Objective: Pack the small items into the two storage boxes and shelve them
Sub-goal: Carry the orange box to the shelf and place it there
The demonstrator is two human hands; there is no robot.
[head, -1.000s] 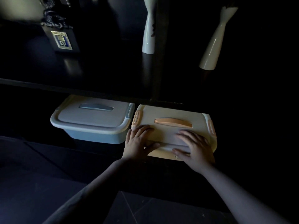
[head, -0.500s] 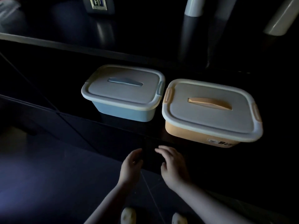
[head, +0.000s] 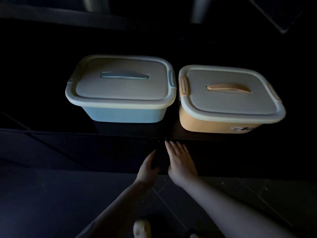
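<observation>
Scene is dim; detail outside the lit area cannot be made out. At left on the dark shelf (head: pixel 171 134) stands the blue box (head: pixel 123 114), upright, with a pale lid (head: pixel 120 86) seated on it, a blue handle (head: pixel 124 76) lying flat along the lid's middle, and a blue latch (head: pixel 171 78) on its right end. Just beside it to the right, the two rims nearly touching (whether they meet cannot be told), stands the orange box (head: pixel 205 122), also upright and lidded, its lid (head: pixel 228 100) carrying an orange handle (head: pixel 228 88) and an orange latch (head: pixel 183 86) on its left end. A sticker (head: pixel 242 129) with print too dark to read sits low on the orange box's front wall at right. Both boxes rest well back from nothing: they sit near the shelf's front edge, the orange one slightly nearer the camera. Below the shelf edge, between the two boxes as seen from above, are the hands. The left hand (head: pixel 148 166) is held edge-on with fingers straight and relaxed, holding nothing. Close to its right, apart from it, the right hand (head: pixel 180 159) lies back-up with fingers extended toward the shelf edge, likewise holding nothing; neither hand touches a box. Both forearms run down to the lower frame. A pale shoe toe (head: pixel 142 228) shows on the dark tiled floor (head: pixel 51 194) at bottom centre.
</observation>
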